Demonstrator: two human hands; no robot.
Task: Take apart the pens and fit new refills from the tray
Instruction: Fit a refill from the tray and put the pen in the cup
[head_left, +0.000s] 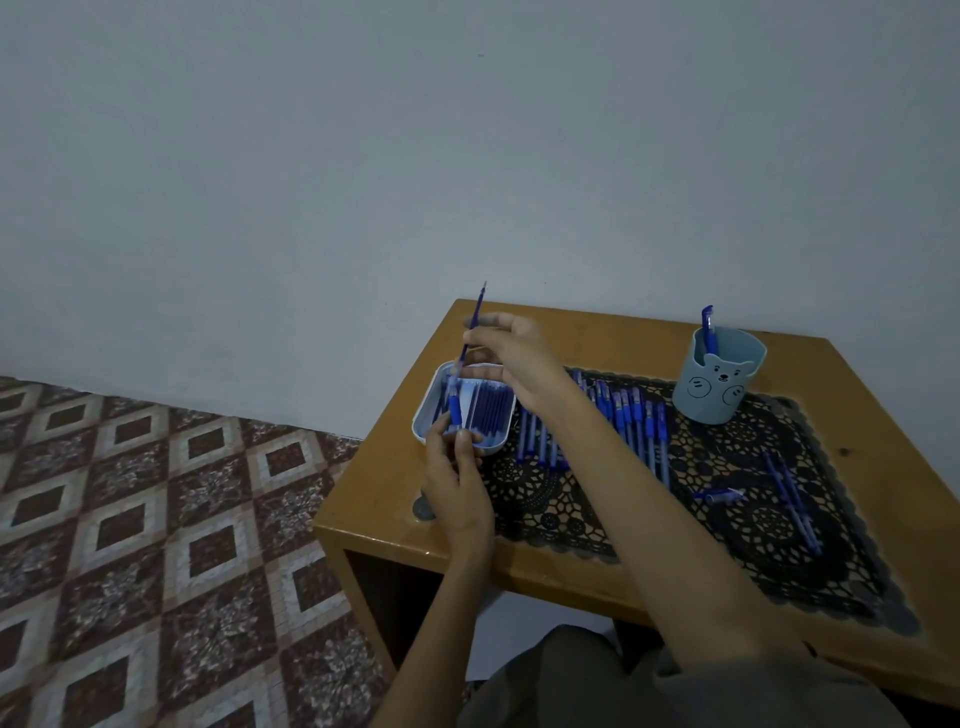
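Refill going into pen barrel, left-centre of frame

Light, thin, bendy refill (476, 317); likely buckles if pushed off-axis, so best pinched low near barrel mouth. Smooth plastic barrel (455, 400), slippery; rubbery blue grip zone safest hold. Right hand (511, 358) pinching refill mid-length, tip up. Left hand (457, 478) clasping barrel's lower end over white tray (422, 415) of dark blue refills. Row of blue pens (618, 421) centre, on black lace mat (769, 519). Bear cup (719, 379) upper right, one pen inside.
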